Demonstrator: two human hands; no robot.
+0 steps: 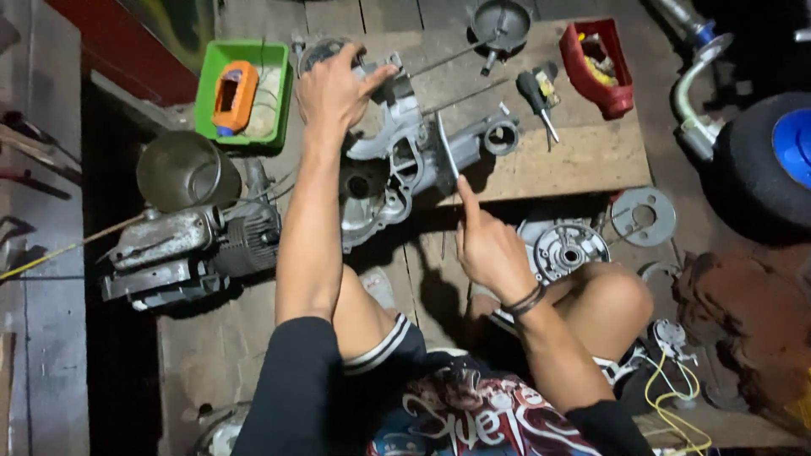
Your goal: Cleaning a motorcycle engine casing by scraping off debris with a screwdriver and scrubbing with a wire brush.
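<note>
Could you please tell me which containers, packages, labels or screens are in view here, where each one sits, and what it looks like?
Green tray: far left of the wooden board, beside the left hand; rectangular, holding an orange part.
Red bin: far right of the board; open-fronted, holding small parts.
No readable labels, signs or screens can be made out.

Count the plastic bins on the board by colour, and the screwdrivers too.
Green bin: 1
Red bin: 1
Screwdrivers: 1, black-handled
Total: 3
</note>
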